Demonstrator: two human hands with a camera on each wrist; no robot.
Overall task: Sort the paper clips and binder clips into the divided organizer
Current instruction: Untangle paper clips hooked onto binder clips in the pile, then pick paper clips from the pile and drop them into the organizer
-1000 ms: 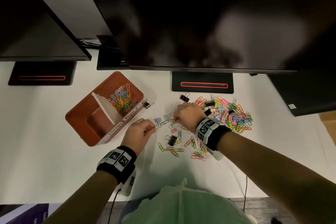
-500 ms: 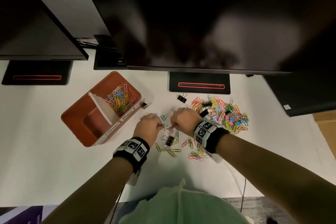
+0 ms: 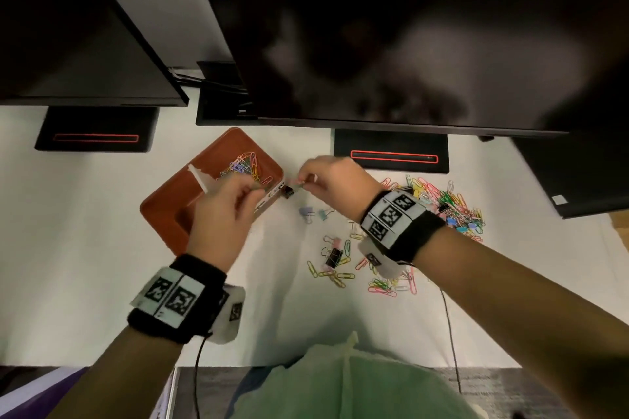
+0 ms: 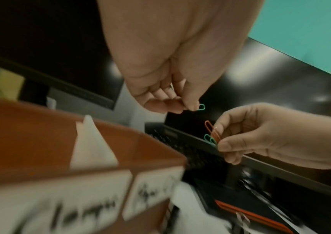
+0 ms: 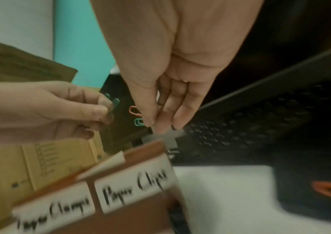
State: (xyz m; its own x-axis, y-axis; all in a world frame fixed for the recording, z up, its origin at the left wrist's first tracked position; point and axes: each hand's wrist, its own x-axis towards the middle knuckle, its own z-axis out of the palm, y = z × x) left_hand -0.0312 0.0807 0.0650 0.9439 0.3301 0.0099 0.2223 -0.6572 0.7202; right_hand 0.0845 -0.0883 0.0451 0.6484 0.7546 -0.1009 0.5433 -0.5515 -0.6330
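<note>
The brown divided organizer [image 3: 163,211] stands left of centre, with colourful paper clips [image 3: 245,163] in its far compartment; its labels [image 5: 134,188] read "Paper Clamps" and "Paper Clips". My left hand [image 3: 257,192] hovers over the organizer's right rim and pinches a green paper clip [image 4: 201,107]. My right hand [image 3: 304,180] is just right of the organizer, above the table, pinching an orange and a green paper clip [image 5: 137,116]. A black binder clip [image 3: 288,193] lies against the organizer's right corner, under the two hands.
A mixed pile of clips [image 3: 452,204] lies at the right, and loose paper and binder clips [image 3: 335,258] are scattered in front of it. Monitor bases [image 3: 391,155] stand behind, with dark screens overhanging. Cables run off the table's near edge.
Both hands have lifted from the loose clips and moved up and left to the organizer's right corner, each carrying paper clips.
</note>
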